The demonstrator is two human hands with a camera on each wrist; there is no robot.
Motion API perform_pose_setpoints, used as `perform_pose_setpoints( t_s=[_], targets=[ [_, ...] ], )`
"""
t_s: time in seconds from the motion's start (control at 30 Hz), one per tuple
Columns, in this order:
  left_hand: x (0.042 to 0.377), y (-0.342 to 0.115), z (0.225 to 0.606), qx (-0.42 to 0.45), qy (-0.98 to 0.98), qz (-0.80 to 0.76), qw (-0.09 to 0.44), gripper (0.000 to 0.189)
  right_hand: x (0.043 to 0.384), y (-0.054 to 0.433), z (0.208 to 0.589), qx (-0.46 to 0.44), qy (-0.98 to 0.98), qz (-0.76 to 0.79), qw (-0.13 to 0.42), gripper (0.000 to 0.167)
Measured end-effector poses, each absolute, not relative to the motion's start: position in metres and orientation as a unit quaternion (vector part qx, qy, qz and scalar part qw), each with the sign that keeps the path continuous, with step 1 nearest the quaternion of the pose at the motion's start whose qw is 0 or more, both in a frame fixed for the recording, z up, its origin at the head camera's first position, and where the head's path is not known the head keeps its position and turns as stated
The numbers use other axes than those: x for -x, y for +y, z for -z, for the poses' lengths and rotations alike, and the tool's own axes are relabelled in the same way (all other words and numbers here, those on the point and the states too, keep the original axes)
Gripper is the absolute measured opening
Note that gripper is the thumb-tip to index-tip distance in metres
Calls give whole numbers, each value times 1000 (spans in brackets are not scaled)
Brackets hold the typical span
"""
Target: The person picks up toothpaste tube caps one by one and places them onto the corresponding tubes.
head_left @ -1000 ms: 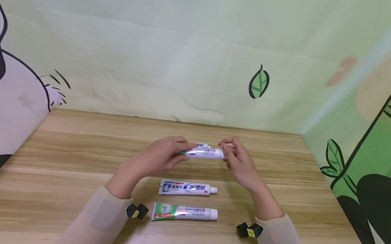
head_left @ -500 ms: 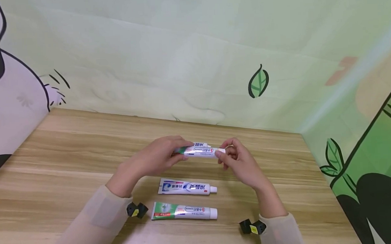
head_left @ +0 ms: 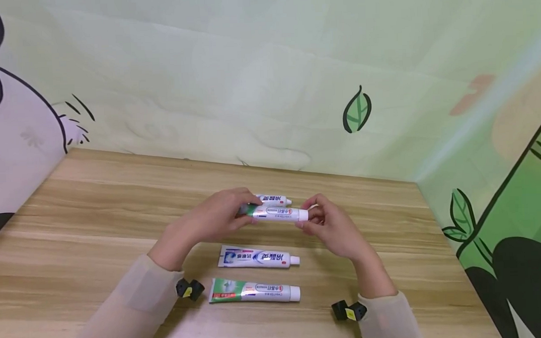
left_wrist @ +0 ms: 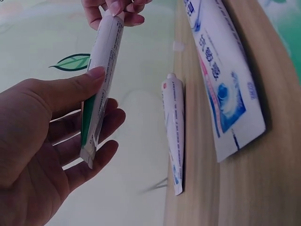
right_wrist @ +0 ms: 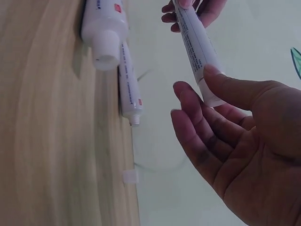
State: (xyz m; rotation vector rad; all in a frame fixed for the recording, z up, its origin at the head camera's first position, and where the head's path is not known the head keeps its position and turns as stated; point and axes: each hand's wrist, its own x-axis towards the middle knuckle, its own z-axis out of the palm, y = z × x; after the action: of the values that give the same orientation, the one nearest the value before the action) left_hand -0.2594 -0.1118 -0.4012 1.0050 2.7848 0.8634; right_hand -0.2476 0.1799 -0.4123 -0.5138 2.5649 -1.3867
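Note:
A green-and-white toothpaste tube [head_left: 276,213] is held up above the table, its white cap [head_left: 303,215] pointing right. My left hand [head_left: 220,213] grips its flat green end, thumb on one side and fingers on the other in the left wrist view. At the other end my right hand [head_left: 332,226] pinches the cap between thumb and fingers; in the right wrist view the thumb lies where cap and tube meet. Behind the held tube lies a blue-and-white toothpaste tube [head_left: 273,200] with a narrow tip, partly covered by the left hand and held tube.
Closer on the wooden table [head_left: 120,209] lie a capped blue-and-white toothpaste tube [head_left: 257,257] and a capped green-and-white one [head_left: 254,292], roughly parallel. A small white cap-like piece [right_wrist: 130,176] sits near the back edge. A printed cloth wall [head_left: 205,91] stands behind.
The held tube has shifted slightly left, showing more of the tube behind it. My right thumb has slid from the front of the cap to its lower edge.

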Motion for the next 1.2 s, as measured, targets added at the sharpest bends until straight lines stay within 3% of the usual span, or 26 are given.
perform_pose_setpoints(
  t_s=[1.2],
  targets=[
    [269, -111, 428, -281, 928, -219, 107, 36, 251, 170, 434, 159, 915, 354, 112, 23]
  ],
)
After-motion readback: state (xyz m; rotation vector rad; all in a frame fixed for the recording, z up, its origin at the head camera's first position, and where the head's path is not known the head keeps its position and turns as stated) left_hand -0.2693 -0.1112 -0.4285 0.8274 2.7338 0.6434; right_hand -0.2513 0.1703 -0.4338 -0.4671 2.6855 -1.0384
